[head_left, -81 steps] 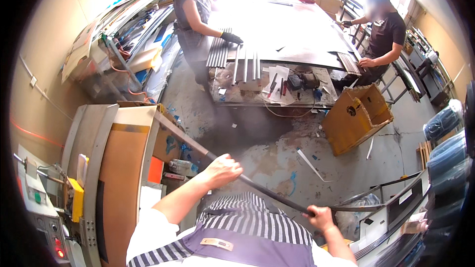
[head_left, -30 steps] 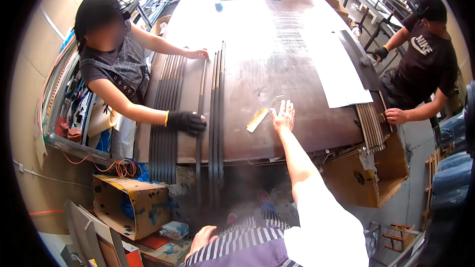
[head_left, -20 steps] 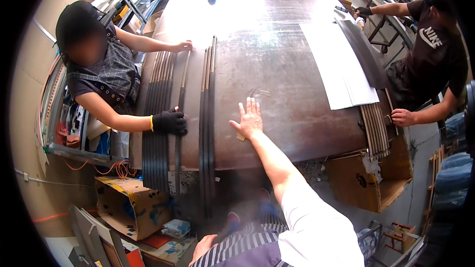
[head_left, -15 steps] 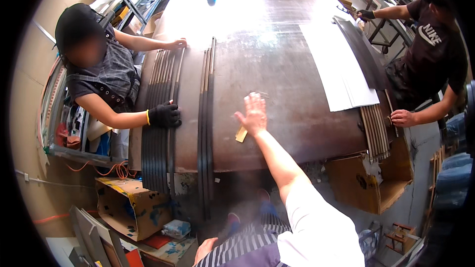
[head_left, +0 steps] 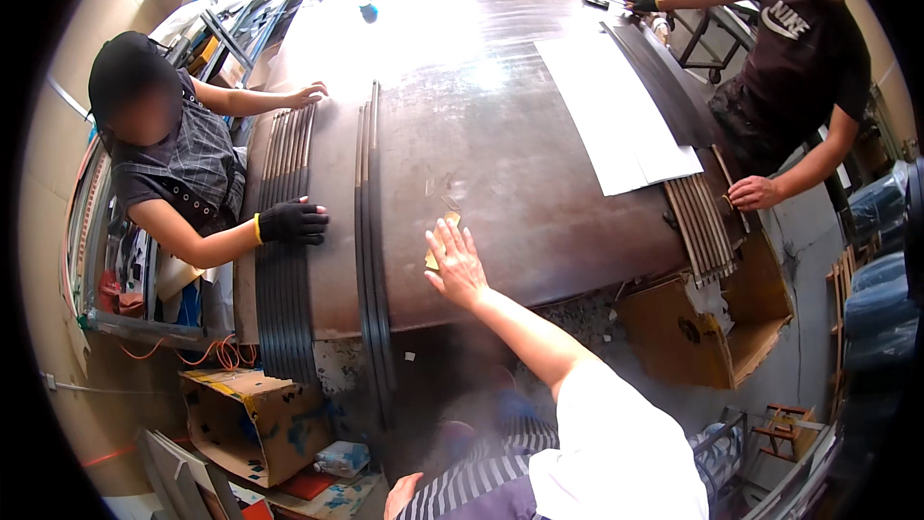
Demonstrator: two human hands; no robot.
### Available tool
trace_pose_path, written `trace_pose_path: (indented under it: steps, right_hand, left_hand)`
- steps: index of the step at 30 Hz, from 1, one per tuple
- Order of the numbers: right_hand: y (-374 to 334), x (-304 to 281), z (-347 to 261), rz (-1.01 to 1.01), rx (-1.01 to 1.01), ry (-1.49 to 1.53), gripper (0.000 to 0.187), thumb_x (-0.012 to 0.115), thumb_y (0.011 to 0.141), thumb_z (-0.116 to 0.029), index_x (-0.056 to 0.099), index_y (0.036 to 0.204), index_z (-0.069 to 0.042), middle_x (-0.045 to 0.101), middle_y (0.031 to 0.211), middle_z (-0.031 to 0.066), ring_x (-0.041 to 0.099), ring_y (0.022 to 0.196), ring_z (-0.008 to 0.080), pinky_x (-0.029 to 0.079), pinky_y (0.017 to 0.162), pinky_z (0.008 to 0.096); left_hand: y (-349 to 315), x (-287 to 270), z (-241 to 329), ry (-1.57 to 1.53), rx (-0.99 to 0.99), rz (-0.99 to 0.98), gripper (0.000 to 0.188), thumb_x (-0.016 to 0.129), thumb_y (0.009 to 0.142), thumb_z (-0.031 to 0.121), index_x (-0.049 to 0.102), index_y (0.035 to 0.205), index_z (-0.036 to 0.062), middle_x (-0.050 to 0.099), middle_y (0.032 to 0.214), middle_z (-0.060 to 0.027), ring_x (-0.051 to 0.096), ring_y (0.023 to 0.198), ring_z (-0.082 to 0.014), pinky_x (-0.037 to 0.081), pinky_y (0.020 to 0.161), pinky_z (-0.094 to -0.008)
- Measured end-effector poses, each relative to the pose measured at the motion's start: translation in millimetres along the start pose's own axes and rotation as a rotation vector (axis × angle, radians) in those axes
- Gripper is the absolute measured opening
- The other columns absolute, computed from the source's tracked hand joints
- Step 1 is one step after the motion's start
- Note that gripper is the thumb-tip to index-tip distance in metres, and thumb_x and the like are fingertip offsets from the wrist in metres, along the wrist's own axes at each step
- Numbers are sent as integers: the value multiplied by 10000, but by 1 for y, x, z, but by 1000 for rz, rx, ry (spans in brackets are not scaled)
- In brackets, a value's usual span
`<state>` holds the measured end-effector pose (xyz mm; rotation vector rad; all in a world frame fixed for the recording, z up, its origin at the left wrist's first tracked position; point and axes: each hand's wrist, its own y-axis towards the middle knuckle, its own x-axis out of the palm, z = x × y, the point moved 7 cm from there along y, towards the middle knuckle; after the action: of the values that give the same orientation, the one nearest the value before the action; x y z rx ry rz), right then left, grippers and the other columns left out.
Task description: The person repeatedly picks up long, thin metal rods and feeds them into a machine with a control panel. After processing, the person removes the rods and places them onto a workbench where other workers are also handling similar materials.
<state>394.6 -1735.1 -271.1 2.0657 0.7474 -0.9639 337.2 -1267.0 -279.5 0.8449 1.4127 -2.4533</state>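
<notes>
My right hand lies palm down on the brown table, fingers stretched out over a small flat yellow piece whose edges show around them. I cannot tell what the piece is made of. A few thin slivers lie just beyond my fingertips. Left of this hand, several long dark strips run side by side and stick out over the table's near edge. At the lower edge, part of my left hand shows beside the striped apron; its fingers are hidden.
On the left, a person's gloved hand rests on a row of dark strips. At the right, another person's hand is by several strips under white sheets. Cardboard boxes stand below the table edge.
My right hand has moved left and a little nearer, onto the yellow piece. The left person's separate strip now lies against their row. My view has shifted.
</notes>
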Motion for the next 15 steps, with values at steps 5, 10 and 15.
trace_pose_path:
  steps: [5, 10, 15]
  right_hand:
    - [-110, -55, -45, 55, -49, 163, 538, 666, 786, -139, 493, 1278, -7, 409, 1381, 215, 358, 1319, 387, 281, 1104, 501]
    - [-261, -65, -75, -133, -28, 196, 456, 662, 772, -130, 540, 1199, -25, 473, 1289, 191, 457, 1214, 367, 372, 1043, 473]
    - [-393, -47, -64, -580, 277, 190, 413, 636, 831, -214, 539, 1201, -59, 495, 1260, 154, 497, 1190, 326, 439, 987, 412]
  left_hand:
    - [-18, -7, 6, -21, 128, 73, 388, 561, 856, 227, 588, 1221, 100, 607, 1192, -155, 575, 1140, -301, 440, 979, -357]
    - [-47, 0, 6, -40, 304, 143, 392, 573, 828, 170, 586, 1205, 66, 613, 1168, -162, 591, 1117, -296, 460, 952, -351]
    - [-74, 33, -19, 23, 443, 236, 406, 693, 804, 182, 590, 1179, 65, 614, 1135, -159, 595, 1061, -340, 489, 900, -390]
